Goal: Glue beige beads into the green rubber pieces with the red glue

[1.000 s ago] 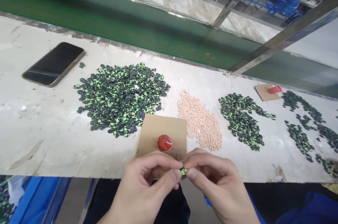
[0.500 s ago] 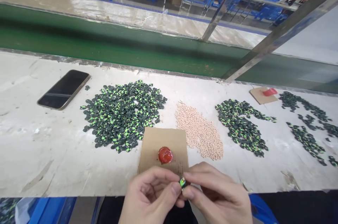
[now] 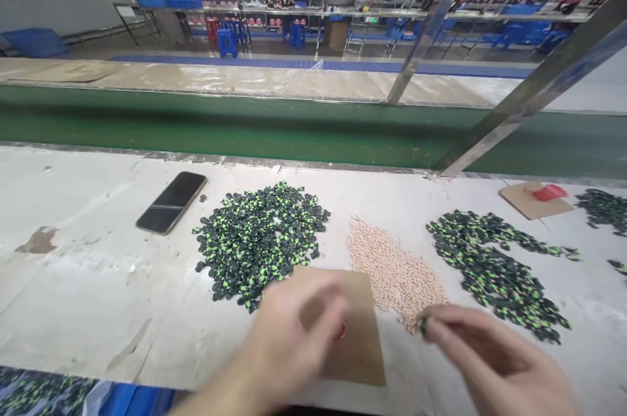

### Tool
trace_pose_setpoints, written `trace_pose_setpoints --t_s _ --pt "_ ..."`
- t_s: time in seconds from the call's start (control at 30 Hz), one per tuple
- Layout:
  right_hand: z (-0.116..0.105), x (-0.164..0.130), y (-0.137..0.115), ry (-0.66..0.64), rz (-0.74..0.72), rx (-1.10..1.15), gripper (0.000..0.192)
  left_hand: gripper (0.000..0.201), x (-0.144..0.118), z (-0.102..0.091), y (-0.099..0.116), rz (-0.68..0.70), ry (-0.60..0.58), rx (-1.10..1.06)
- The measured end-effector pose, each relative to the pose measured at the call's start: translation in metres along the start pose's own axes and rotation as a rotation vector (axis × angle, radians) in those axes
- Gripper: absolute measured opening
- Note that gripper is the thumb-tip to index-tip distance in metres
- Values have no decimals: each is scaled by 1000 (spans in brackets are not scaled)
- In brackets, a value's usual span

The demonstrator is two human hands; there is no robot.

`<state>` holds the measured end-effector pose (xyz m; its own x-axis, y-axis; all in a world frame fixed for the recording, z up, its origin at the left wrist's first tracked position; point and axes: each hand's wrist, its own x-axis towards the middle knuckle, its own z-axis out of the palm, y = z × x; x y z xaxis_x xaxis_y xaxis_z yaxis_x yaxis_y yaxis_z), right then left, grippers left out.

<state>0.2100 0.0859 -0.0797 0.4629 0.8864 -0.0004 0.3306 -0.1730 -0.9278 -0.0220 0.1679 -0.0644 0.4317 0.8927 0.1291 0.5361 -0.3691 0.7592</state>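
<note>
The right hand pinched a small green-black piece at its fingertips, beside the near-right pile. The left hand, blurred, grip unreadable, hovered over the card, hiding its red blob.

Head view, looking forward-down, near worktable

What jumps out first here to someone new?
The big heap of black-and-green parts at mid-bench, with a pale pink heap to its right and a phone to its left. Up front, the blurred left hand hovers over a cardboard piece, while the right hand pinches one small part.
</note>
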Motion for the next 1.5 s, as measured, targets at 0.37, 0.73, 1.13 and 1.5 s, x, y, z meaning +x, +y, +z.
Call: trace_pose_setpoints --t_s 0.37,0.73,1.13,1.5 --pt "-69 79 45 311 65 -553 25 17 100 -46 -71 10 -85 463" --pt "-64 67 39 136 -302 -656 39 23 94 -54 -75 -30 33 296" --pt "9 53 41 -135 -598 -700 33 30 66 -67 -53 -367 214 -296" --pt "-5 56 36 -61 -313 -476 20 20 36 -70 -34 -528 274 -758"
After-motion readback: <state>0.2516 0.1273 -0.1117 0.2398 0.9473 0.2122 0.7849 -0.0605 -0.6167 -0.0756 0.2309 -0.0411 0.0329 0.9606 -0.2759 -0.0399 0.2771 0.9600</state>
